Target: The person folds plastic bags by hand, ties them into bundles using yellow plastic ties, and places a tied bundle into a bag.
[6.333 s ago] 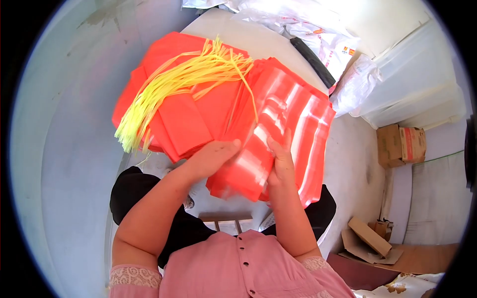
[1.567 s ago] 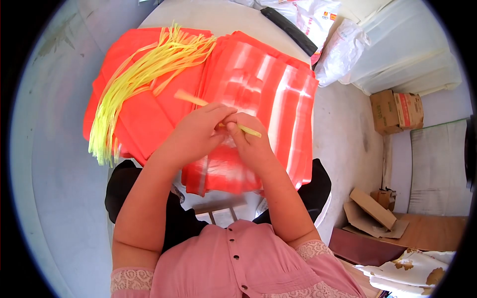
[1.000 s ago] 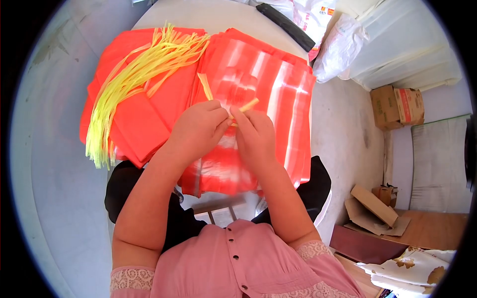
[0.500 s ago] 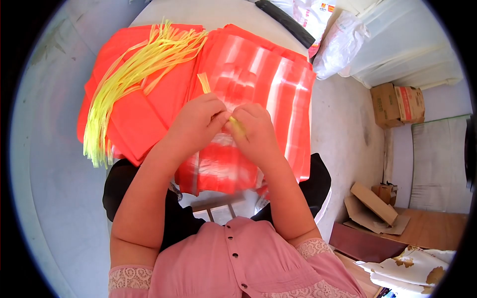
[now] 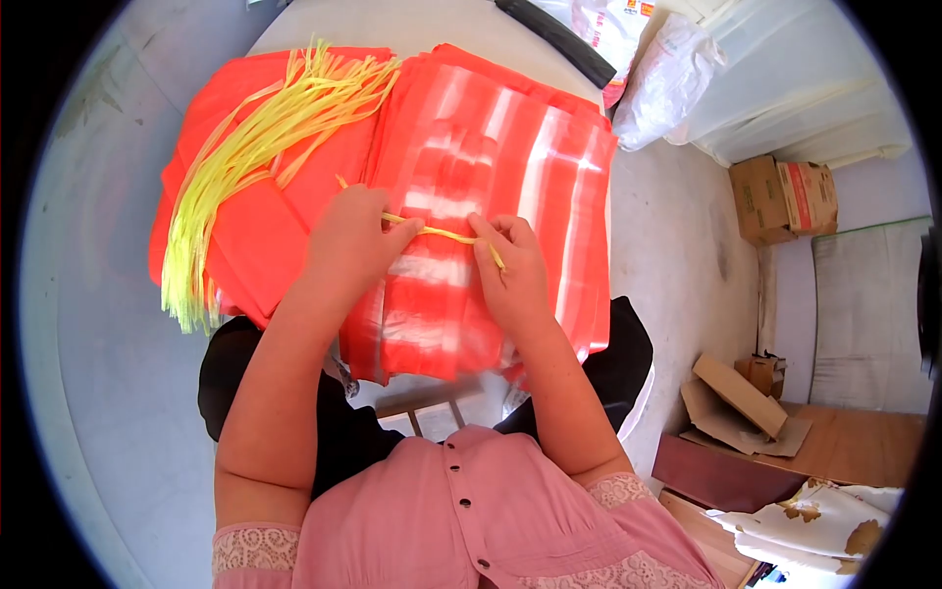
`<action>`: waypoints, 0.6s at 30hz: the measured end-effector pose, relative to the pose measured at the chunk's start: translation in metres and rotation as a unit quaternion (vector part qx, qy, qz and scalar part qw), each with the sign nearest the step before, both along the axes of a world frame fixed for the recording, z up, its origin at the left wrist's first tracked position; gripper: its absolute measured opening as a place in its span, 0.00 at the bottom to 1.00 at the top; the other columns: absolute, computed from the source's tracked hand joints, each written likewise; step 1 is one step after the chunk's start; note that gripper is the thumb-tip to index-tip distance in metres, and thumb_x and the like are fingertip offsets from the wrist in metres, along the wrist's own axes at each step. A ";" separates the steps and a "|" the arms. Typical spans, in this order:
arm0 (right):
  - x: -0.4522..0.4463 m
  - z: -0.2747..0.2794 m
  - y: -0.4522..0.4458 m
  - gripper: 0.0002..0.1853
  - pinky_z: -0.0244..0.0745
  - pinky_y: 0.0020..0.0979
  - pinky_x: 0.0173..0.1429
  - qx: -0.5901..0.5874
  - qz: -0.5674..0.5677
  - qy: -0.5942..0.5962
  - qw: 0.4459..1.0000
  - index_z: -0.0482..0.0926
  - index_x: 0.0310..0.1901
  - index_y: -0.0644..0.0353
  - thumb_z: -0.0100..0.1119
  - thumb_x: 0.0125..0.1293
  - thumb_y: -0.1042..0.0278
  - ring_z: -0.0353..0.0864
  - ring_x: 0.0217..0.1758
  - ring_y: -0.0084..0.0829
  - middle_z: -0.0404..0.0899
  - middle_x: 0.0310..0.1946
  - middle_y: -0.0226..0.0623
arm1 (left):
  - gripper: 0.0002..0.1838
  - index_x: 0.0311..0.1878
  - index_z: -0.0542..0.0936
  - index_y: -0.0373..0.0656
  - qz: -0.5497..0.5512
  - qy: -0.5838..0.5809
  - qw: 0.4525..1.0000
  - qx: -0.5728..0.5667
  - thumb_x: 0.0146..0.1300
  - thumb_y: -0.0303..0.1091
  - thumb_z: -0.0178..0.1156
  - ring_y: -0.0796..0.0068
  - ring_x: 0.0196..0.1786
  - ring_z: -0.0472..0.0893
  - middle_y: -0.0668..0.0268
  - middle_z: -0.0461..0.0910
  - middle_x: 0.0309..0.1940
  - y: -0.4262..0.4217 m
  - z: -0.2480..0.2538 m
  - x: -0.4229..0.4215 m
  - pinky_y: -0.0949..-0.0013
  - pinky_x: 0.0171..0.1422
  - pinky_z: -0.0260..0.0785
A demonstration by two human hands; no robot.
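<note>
A thin yellow strip (image 5: 446, 234) is stretched between my two hands, above a stack of red plastic sheets with pale shiny bands (image 5: 491, 147). My left hand (image 5: 355, 231) is closed on the strip, and one end pokes out beyond it at the upper left. The fingers of my right hand (image 5: 512, 270) pinch the strip's other side, with a short end hanging past the thumb. To the left, a bundle of loose yellow strips (image 5: 255, 157) lies across plain red folded sheets (image 5: 255, 240).
The stacks rest on a pale table (image 5: 432, 25). At its far edge lies a black roll (image 5: 559, 44), beside white plastic sacks (image 5: 672, 79). Cardboard boxes (image 5: 775, 201) stand on the right, with a flattened carton (image 5: 736, 407) on a brown wooden surface (image 5: 863, 447).
My hands were close together with the yellow strip bunched between them. They have moved apart, and the strip is now drawn out between them.
</note>
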State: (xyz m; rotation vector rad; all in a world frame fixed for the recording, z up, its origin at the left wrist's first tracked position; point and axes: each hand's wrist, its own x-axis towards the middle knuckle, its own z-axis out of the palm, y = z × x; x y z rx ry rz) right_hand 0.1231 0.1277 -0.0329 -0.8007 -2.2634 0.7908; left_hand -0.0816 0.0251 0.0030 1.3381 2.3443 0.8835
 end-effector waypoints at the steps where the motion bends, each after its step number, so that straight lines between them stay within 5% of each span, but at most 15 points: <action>1: 0.001 0.001 0.000 0.16 0.79 0.42 0.59 -0.004 -0.001 -0.006 1.000 0.86 0.62 0.63 0.62 0.77 0.69 0.81 0.55 0.46 0.81 0.51 0.47 | 0.22 0.35 0.83 0.35 0.001 0.009 1.000 -0.010 0.63 0.47 0.77 0.49 0.42 0.84 0.51 0.83 0.36 0.000 0.001 -0.001 0.53 0.47 0.76; 7: 0.003 -0.001 -0.002 0.17 0.79 0.42 0.57 -0.014 -0.001 -0.016 1.000 0.86 0.63 0.63 0.62 0.77 0.68 0.81 0.53 0.46 0.81 0.47 0.47 | 0.28 0.33 0.84 0.35 0.014 0.057 0.997 -0.057 0.59 0.55 0.79 0.49 0.42 0.85 0.50 0.83 0.35 -0.001 0.005 -0.004 0.52 0.48 0.77; 13: -0.001 0.016 -0.005 0.11 0.80 0.42 0.53 0.029 -0.015 -0.035 0.999 0.89 0.49 0.66 0.65 0.74 0.68 0.83 0.49 0.47 0.83 0.46 0.46 | 0.28 0.32 0.84 0.35 0.003 0.083 0.995 -0.049 0.59 0.56 0.79 0.49 0.43 0.85 0.50 0.83 0.35 -0.005 0.002 -0.007 0.51 0.49 0.77; 16: -0.011 0.021 0.002 0.09 0.80 0.39 0.47 -0.014 -0.004 0.008 1.000 0.88 0.41 0.67 0.66 0.72 0.70 0.83 0.41 0.38 0.85 0.44 0.45 | 0.28 0.32 0.84 0.36 0.006 0.095 0.995 -0.037 0.59 0.56 0.79 0.49 0.44 0.85 0.51 0.83 0.35 -0.006 0.000 -0.006 0.51 0.49 0.77; 18: -0.024 0.028 0.003 0.08 0.79 0.34 0.43 -0.159 0.018 0.047 0.986 0.88 0.40 0.67 0.66 0.72 0.70 0.82 0.37 0.31 0.86 0.41 0.41 | 0.27 0.33 0.85 0.36 0.005 0.103 0.994 -0.030 0.59 0.55 0.78 0.49 0.44 0.85 0.52 0.82 0.36 -0.006 -0.001 -0.005 0.51 0.49 0.77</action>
